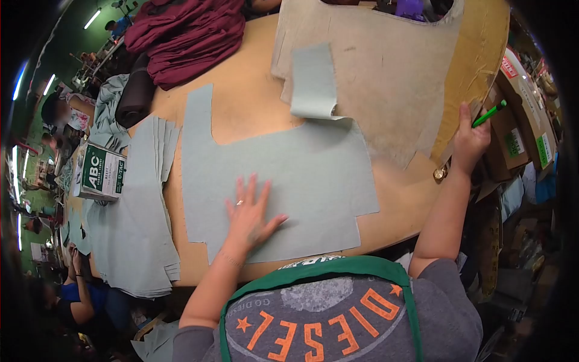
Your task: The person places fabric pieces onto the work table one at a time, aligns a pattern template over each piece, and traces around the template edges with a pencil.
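My left hand (250, 211) lies palm down with spread fingers on a pale grey-green cut fabric piece (271, 169), which has a strap-like arm at its upper left. A second strap (313, 78) of that fabric is folded over at its upper right. My right hand (470, 142), out at the right edge of the table, is closed around a green pen (490, 113). It also appears to grip the edge of a large, worn cardboard pattern (374, 78), which lies across the far side of the table. The exact contact there is hidden by my fingers.
A stack of grey-green cut fabric (129, 235) lies at the left, with an ABC box (99, 172) on it. Maroon cloth (187, 39) and a dark roll (134, 96) sit at the far left. Cardboard boxes (512, 120) stand at right. Another person (78, 295) is at lower left.
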`<state>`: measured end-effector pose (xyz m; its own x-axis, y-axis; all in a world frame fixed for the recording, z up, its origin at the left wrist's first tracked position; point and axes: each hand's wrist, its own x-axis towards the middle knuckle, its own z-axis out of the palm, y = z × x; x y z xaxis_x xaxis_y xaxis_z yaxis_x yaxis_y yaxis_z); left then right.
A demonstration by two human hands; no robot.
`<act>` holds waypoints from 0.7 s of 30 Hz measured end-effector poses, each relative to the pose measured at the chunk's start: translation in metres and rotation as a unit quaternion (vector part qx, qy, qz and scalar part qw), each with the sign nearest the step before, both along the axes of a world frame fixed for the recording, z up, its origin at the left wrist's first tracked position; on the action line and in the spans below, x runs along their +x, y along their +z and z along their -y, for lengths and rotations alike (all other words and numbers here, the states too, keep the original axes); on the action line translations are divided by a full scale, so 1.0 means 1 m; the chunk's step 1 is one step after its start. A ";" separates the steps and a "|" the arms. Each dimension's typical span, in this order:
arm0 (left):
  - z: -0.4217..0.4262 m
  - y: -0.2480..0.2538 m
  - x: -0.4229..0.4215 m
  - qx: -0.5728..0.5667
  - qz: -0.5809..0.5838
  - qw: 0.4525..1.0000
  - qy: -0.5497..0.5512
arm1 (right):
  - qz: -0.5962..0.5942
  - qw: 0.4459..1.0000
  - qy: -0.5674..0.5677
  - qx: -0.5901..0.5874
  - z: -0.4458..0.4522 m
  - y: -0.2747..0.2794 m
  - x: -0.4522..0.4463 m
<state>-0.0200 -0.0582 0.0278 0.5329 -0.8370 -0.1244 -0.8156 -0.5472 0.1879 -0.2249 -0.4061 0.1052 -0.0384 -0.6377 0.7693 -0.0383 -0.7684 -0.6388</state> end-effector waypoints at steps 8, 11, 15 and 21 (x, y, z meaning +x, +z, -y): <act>0.178 -0.015 0.036 -0.162 0.010 0.986 -0.028 | 0.022 0.998 0.017 -0.050 0.032 -0.004 0.008; 0.220 -0.010 0.071 -0.180 -0.032 0.978 0.099 | 0.038 0.999 0.011 -0.033 0.029 -0.013 0.003; 0.253 0.013 0.104 -0.190 -0.083 0.969 0.133 | 0.058 0.998 0.011 -0.012 0.024 -0.010 -0.005; 0.282 -0.018 0.109 -0.071 -0.025 0.997 0.031 | 0.057 0.997 -0.041 0.018 0.021 -0.010 -0.011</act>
<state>0.0889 -0.3399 0.0096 0.5803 -0.8137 -0.0351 -0.7689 -0.5616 0.3056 -0.2356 -0.4275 0.0949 -0.1782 -0.6556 0.7338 -0.0260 -0.7423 -0.6696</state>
